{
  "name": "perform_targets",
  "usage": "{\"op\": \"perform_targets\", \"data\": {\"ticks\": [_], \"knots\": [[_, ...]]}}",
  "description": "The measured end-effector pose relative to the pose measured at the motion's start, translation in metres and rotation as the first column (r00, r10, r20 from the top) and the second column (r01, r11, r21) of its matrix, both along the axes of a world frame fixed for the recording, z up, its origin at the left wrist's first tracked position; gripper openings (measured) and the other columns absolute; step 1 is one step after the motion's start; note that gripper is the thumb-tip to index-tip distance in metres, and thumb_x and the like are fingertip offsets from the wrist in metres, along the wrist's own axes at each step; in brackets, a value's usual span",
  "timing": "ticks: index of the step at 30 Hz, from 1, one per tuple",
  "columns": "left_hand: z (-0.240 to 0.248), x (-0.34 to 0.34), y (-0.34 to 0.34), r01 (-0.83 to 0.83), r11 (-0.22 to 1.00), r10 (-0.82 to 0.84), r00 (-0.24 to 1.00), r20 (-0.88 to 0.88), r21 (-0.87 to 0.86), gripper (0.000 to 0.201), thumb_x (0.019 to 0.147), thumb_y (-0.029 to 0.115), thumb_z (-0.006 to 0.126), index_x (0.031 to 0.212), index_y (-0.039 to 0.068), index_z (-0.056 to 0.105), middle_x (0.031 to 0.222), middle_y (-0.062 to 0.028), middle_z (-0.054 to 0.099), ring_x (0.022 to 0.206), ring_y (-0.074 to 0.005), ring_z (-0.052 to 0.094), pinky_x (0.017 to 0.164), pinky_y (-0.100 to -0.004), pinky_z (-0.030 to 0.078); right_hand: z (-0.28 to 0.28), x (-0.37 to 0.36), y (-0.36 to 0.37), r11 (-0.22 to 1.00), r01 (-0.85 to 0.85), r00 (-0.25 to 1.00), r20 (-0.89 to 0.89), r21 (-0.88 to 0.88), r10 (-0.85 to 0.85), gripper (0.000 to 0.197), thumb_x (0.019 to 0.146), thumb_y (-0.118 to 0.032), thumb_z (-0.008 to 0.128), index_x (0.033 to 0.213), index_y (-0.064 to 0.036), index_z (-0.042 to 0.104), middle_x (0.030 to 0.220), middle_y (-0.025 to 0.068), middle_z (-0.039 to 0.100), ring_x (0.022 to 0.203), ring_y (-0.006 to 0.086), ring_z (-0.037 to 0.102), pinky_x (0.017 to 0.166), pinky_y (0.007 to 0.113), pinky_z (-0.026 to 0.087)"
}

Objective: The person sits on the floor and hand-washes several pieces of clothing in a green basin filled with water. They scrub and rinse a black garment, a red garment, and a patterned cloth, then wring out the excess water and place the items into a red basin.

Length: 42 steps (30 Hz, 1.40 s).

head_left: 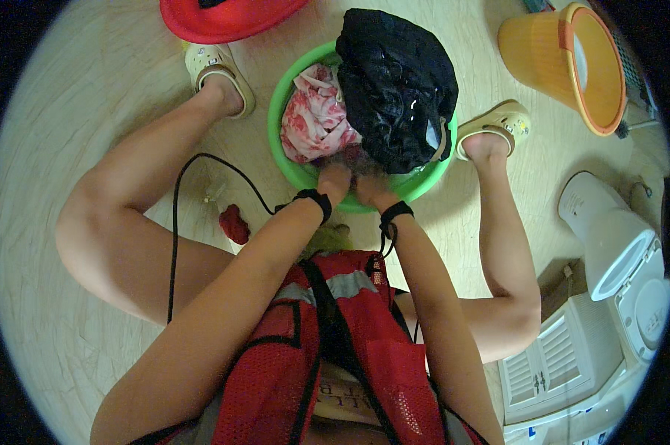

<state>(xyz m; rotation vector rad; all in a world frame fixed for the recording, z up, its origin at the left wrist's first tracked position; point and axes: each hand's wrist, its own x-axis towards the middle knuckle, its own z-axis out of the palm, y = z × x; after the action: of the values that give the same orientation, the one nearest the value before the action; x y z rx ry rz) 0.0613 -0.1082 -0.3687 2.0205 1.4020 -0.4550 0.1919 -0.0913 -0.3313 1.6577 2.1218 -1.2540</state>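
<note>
Hanging over the near rim of the green basin (pixel 273 111), both bare hands sat side by side, fingertips down among the laundry. Left hand (pixel 336 182): fingers blurred and partly hidden, at a dark patch of cloth just below the pink-and-white cloth (pixel 313 122); couldn't tell whether it gripped anything or how wide it was. Right hand (pixel 372 189): just beside the left, near the lower edge of the black garment (pixel 394 81); also blurred, grip couldn't be told.

Laundry position: pink-and-white cloth bunched in the left part of the basin, black garment heaped over the right part and lapping the far rim. Garment looked glossy.

Black wristband on each wrist; black cord (pixel 176 237) looped up from by the left thigh to the left one. Red vest (pixel 264 389) on the torso. Basin stood on the floor between two pale clogs (pixel 514 126), one per foot. Small red item (pixel 233 224) lay on the floor left of the left forearm. Red basin (pixel 231 30) at far left, orange bucket (pixel 539 52) at far right, white toilet (pixel 620 259) and louvred cabinet (pixel 565 356) on the right side.
</note>
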Motion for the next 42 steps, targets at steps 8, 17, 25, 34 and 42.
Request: {"op": "perform_targets", "data": {"ticks": [8, 17, 25, 34, 42], "knots": [[0.087, -0.029, 0.062, 0.09, 0.961, -0.076, 0.995, 0.064, -0.26, 0.027, 0.079, 0.025, 0.057, 0.096, 0.005, 0.062, 0.09, -0.0163, 0.063, 0.087, -0.0311, 0.061, 0.073, -0.0417, 0.05, 0.06, 0.01, 0.025, 0.986, 0.107, 0.994, -0.01, -0.13, -0.109, 0.027, 0.082, -0.015, 0.045, 0.099, -0.0093, 0.065, 0.089, 0.0209, 0.063, 0.083, 0.0401, 0.06, 0.08, 0.046, 0.047], [0.198, -0.036, 0.077, -0.234, 0.944, 0.327, 0.766, 0.553, -0.233, 0.035, 0.065, 0.027, 0.067, 0.087, 0.0, 0.062, 0.084, -0.021, 0.063, 0.081, -0.034, 0.062, 0.074, -0.0403, 0.049, 0.208, 0.037, 0.067, 0.981, 0.153, 0.913, -0.363, -0.119, -0.186, 0.018, 0.083, -0.014, 0.051, 0.084, 0.0005, 0.062, 0.071, 0.0211, 0.059, 0.067, 0.034, 0.061, 0.064, 0.04, 0.047], [0.215, -0.056, 0.1, -0.222, 0.946, 0.302, 0.347, 0.888, -0.235, 0.023, 0.074, 0.0, 0.06, 0.097, -0.001, 0.054, 0.084, -0.0048, 0.061, 0.081, -0.0124, 0.057, 0.073, -0.0273, 0.046, 0.361, 0.029, 0.087, 0.993, 0.095, 0.788, -0.615, 0.066, -0.035, 0.019, 0.089, -0.011, 0.046, 0.091, 0.0023, 0.059, 0.065, 0.0065, 0.058, 0.061, 0.0144, 0.053, 0.06, 0.031, 0.046], [0.375, -0.073, 0.133, -0.07, 0.927, 0.373, 0.288, 0.882, -0.37, 0.02, 0.077, 0.002, 0.057, 0.097, 0.001, 0.059, 0.08, 0.0004, 0.061, 0.074, -0.0059, 0.055, 0.067, -0.0217, 0.045, 0.468, 0.036, 0.073, 0.963, 0.106, 0.833, -0.552, 0.246, 0.049, 0.02, 0.087, -0.007, 0.046, 0.101, 0.0027, 0.057, 0.083, 0.0148, 0.061, 0.075, 0.0209, 0.06, 0.069, 0.031, 0.047], [0.325, -0.078, 0.142, -0.03, 0.978, 0.191, 0.508, 0.84, -0.205, 0.027, 0.068, -0.001, 0.05, 0.092, 0.0, 0.062, 0.067, -0.004, 0.059, 0.056, -0.0092, 0.055, 0.05, -0.0246, 0.045, 0.402, 0.042, 0.073, 0.946, 0.007, 0.921, -0.37, 0.325, 0.12, 0.022, 0.086, -0.011, 0.049, 0.103, -0.0014, 0.06, 0.088, 0.0189, 0.063, 0.08, 0.0295, 0.062, 0.072, 0.036, 0.048]]}}
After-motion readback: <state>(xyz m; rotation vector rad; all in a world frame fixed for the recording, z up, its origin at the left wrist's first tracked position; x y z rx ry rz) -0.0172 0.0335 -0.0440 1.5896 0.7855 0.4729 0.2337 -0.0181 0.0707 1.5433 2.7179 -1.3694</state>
